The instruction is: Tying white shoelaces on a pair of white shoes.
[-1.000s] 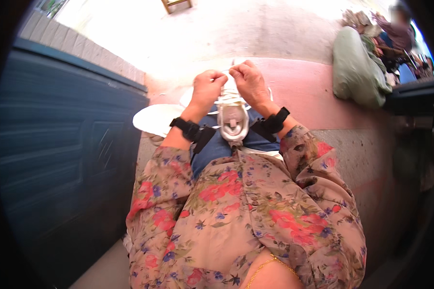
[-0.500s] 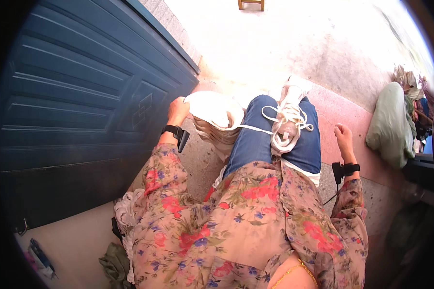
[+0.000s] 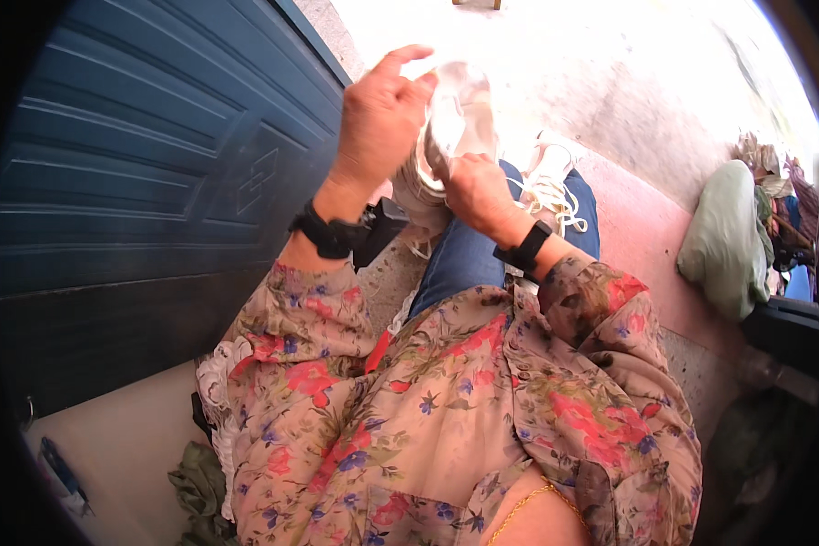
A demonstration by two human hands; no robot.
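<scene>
My right hand (image 3: 484,189) is closed on the near end of a pale, shiny oblong piece (image 3: 470,105), smeared by motion, so its kind is unclear. Raised beside it on the left, my left hand (image 3: 382,114) has its index finger stretched out and its thumb close to the piece's edge; a gap shows between the two. Below both hands is a whitish layered bundle (image 3: 417,187), partly hidden by them. A white lace-up shoe (image 3: 550,187) with loose laces lies on my jeans-clad thigh (image 3: 587,211), right of my right hand.
A dark blue panelled door (image 3: 155,173) stands close on the left. At the right are a pale green full sack (image 3: 726,237) and heaped cloths (image 3: 783,196). A wooden stool leg (image 3: 496,4) shows at the top edge. Dark green cloth (image 3: 200,482) lies at the lower left.
My right hand has come in from the far right and now grips the pale piece. My left hand has risen and moved right, off the white bundle's edge. The pale piece now stands raised between them.
</scene>
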